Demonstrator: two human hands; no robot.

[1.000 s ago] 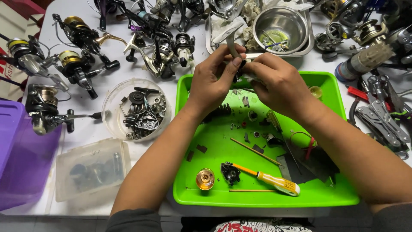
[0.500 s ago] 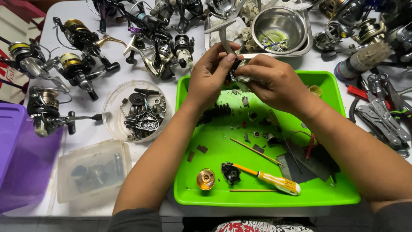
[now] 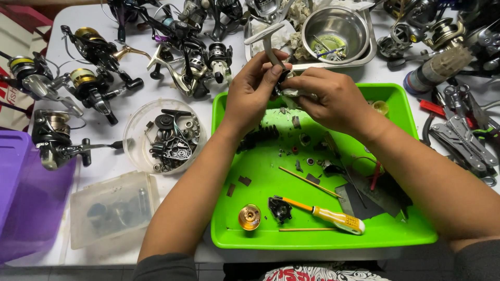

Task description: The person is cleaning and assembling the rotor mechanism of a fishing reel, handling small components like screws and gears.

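Both hands meet over the far edge of the green tray: the left hand and right hand pinch a small reel part between their fingertips (mostly hidden). A round clear tub of dark parts sits left of the tray, a purple bin at the table's near-left corner.

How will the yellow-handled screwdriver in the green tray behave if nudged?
The screwdriver lies flat on the green tray; its rounded handle would probably roll. It looks stiff and light. The thin stick beside it might stop it.
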